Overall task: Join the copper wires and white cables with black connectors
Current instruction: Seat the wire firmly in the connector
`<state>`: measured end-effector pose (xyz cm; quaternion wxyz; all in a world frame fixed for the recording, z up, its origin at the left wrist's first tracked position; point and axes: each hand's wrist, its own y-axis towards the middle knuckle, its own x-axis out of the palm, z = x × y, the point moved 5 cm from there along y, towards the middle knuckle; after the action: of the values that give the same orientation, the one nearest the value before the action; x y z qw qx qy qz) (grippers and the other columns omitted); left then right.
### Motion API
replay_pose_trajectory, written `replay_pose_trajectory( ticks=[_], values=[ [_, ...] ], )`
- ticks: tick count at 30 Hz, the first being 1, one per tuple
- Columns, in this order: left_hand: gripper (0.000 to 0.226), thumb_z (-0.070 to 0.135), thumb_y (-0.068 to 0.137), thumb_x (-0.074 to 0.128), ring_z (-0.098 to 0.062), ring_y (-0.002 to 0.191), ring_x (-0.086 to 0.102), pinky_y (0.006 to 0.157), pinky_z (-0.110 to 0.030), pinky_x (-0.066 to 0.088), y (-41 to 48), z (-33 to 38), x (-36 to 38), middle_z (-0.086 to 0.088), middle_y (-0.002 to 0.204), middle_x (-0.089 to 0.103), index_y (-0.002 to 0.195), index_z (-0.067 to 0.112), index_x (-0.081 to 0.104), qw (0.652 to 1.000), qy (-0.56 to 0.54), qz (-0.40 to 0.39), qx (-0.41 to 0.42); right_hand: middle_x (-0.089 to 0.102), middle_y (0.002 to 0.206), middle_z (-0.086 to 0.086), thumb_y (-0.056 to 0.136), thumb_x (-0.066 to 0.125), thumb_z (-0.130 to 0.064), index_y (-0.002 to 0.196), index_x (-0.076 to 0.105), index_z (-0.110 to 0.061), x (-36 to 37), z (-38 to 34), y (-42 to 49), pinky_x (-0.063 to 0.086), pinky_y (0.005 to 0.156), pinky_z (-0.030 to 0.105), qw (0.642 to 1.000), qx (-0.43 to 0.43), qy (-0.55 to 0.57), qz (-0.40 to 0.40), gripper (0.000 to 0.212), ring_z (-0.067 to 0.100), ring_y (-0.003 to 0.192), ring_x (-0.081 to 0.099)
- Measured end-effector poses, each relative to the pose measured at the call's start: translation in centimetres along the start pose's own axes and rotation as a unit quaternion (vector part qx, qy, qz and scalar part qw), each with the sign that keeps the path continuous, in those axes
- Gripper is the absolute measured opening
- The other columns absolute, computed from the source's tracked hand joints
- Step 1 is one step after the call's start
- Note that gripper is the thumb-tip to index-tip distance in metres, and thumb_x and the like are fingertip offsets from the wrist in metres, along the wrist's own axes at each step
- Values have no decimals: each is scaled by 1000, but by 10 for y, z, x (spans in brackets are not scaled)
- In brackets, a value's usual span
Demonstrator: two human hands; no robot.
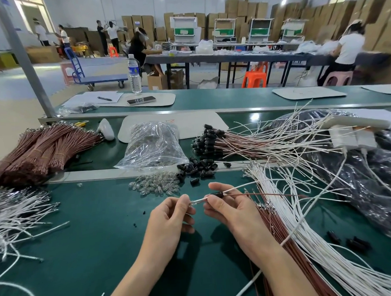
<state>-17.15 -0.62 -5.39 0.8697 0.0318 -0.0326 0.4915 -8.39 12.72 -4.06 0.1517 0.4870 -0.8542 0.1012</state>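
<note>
Left fingertips (183,198): thumb and forefinger pinched narrow on a pale glossy stub (197,201). I can't tell whether it is a cable end or one of the clear bulbs.

Right fingertips (213,202): closed on the black connector (218,194), which sits just beside the stub, between the two hands and above the green table (83,251).

Left hand (170,215): other fingers curled under, holding nothing else. Right hand (234,210): palm up, and a copper wire (269,195) and a white cable (240,186) trail out of the connector to the right.

Handling, my judgement: the connector is light, hard and smooth, so it could slip. I would hold it by the barrel, not the mouth. The wires look thin and springy. I would grip each one close behind its tip so it pushes in and does not buckle. If the stub is glass, use gentle pressure only.

Further out: loose connectors (197,167) and clear bulbs (153,187) lie near, beyond the hands. Spare white cables (303,228) fan out at right. Bundled copper wires (39,151) lie far left, finished pieces (234,142) beyond.
</note>
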Motion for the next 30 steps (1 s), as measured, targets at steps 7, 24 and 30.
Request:
replay_pose_trajectory(
  ticks=[7,24,30],
  values=[
    [43,46,87,60,-14,65,65,59,-25,55,-2,2,1,-5,79,73,86,3,66,1000,11,-10,9,74,91,12,69,81,-16,103,76,-21,1,2,-1,59,78,26,1000,7,28,9,34,21,88,72],
    [34,37,99,57,-14,66,65,61,-26,56,-4,0,3,-4,79,73,81,9,64,997,71,-19,23,76,92,11,70,80,-11,113,71,-17,0,0,-1,59,78,25,1000,9,24,-9,44,19,87,73],
    [34,41,100,55,-22,67,68,68,-40,60,-7,2,2,-6,78,73,78,17,65,993,112,-6,32,75,91,9,70,80,-11,109,74,-21,-1,2,0,58,78,26,1000,7,25,-6,40,18,86,73]
  ],
)
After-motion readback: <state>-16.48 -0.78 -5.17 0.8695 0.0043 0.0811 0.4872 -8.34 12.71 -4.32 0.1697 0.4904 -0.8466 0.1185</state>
